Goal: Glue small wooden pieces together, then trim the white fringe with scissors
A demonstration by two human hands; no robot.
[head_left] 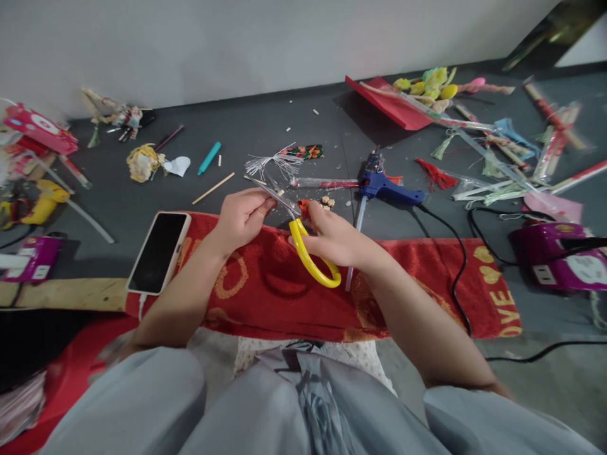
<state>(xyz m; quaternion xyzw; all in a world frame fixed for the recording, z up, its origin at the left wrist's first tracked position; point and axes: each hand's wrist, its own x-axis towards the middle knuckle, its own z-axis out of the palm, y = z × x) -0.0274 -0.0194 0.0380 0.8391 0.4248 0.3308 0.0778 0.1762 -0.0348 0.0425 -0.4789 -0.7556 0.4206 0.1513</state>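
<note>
My right hand [334,235] is closed on a pair of scissors [317,265] with yellow handles, their metal blades pointing up and left. Close to the blades, my left hand [244,218] has its thumb and fingers pinched together; what lies between them is too small to make out. A tiny pale piece shows beside the blades near its fingertips. Just beyond my hands are a bundle of white strands [275,164], a patterned strip [308,151] and small beige pieces [327,202]. Something orange peeks out by my right fingers.
A blue glue gun [393,191] with a black cable lies to the right. A phone [159,253] rests on the red towel [284,297] at left. Further off are a teal marker [209,158], a thin stick [213,188], red paper [396,107] and a purple box [545,253].
</note>
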